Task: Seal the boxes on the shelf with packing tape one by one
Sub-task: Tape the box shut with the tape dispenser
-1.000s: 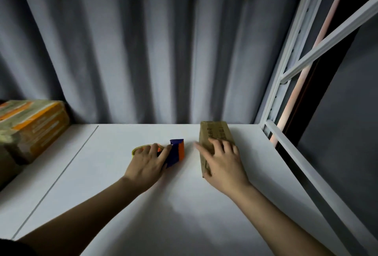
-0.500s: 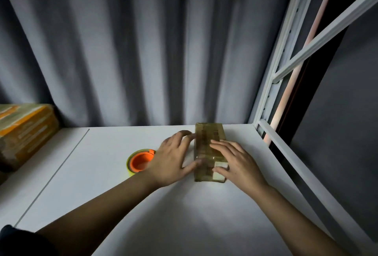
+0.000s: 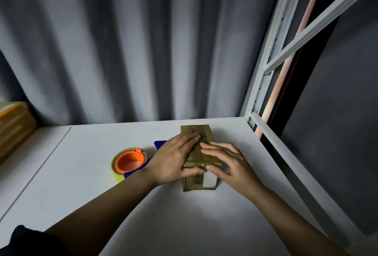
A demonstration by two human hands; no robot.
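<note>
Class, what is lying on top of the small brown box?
Both hands rest flat on the small brown box: left hand on its left side, right hand on its right. The top surface beneath them is covered, so the seam there cannot be seen.

At mid-frame a small box (image 3: 199, 153) lies on the shelf board (image 3: 86, 190), with the left hand (image 3: 176, 159) on its top from the left and the right hand (image 3: 229, 161) from the right. The tape dispenser (image 3: 131, 162) sits just left of the left hand. Stacked boxes (image 3: 14, 129) stand at the far left edge; curtain (image 3: 143, 47) hangs behind
</note>
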